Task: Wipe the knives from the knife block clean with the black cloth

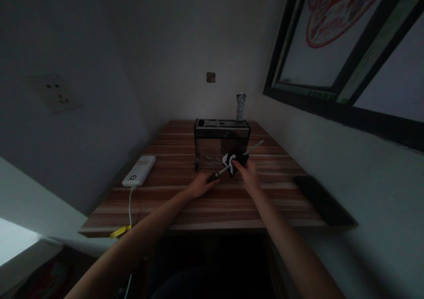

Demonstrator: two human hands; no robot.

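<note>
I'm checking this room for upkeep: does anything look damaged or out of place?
A small, brown, roughly square patch interrupts the plain pale back wall, above the striped brown wooden table. Its colour makes it stand out; whether it's damage, I can't tell.

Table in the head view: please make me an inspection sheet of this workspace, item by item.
Surface: striped wood table, dimly lit.
Things in hand: slim tool; black-and-white cloth at its shaft.
Clutter: white device, black-framed box, silvery cylinder, dark flat object.
Hands: left hand on the tool's dark handle; right hand gripping the cloth.
Cables: white cable from device over front edge; yellow tag there.
Surroundings: wall socket, dark frame at right.
</note>
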